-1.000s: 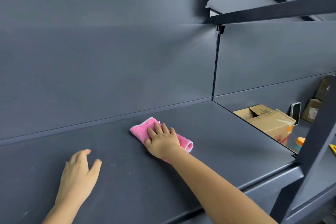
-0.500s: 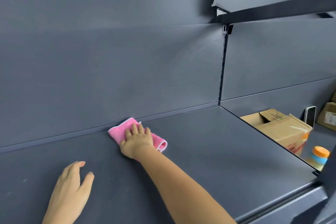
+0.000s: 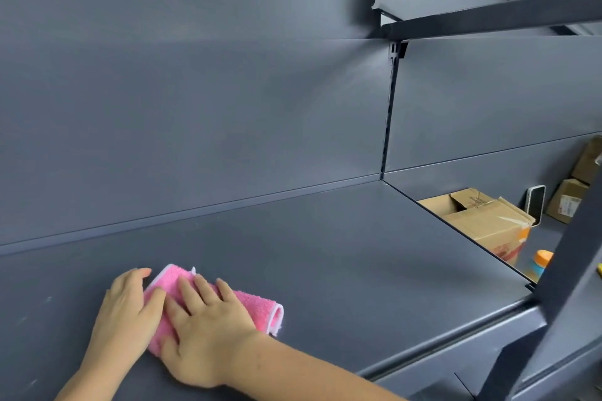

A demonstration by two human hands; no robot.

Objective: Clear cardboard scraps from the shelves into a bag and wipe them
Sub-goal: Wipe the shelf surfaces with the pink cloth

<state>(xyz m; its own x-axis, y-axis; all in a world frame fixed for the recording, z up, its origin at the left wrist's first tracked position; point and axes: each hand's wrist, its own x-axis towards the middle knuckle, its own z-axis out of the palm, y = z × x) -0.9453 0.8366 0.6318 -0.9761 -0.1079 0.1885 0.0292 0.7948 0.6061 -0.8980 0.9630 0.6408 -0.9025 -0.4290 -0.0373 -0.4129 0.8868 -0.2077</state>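
My right hand (image 3: 205, 335) lies flat on the pink cloth (image 3: 257, 306), palm down. Its fingers (image 3: 202, 291) are straight and spread, pressing the cloth against the dark grey shelf (image 3: 342, 254), and they curl round nothing. The cloth is folded, with a white stitched hem showing at its right end, where the fold gapes a little. It sits on the front left part of the shelf, apart from the back panel (image 3: 211, 107). My forearm comes in across the shelf's front edge from the lower right.

My left hand (image 3: 125, 312) rests palm down on the shelf just left of the cloth. Its fingers are loosely bent and relaxed, gripping nothing. The thumb lies over the cloth's left edge and touches it, close beside my right index finger.

A few faint pale marks show on the shelf near its left side. Further right, a slotted upright (image 3: 389, 114) divides the back panel, and a dark bracket (image 3: 488, 15) runs out from its top.

Past the shelf's right edge, on a lower level, stands an open cardboard box (image 3: 488, 225) with its flaps raised. In front of it is a small bottle with an orange cap (image 3: 543, 259). Behind the box, a white-rimmed object (image 3: 536, 202) that looks like a phone leans upright against the back wall. To its right are smaller cardboard boxes (image 3: 568, 200), partly hidden by a dark slanted post (image 3: 560, 286).
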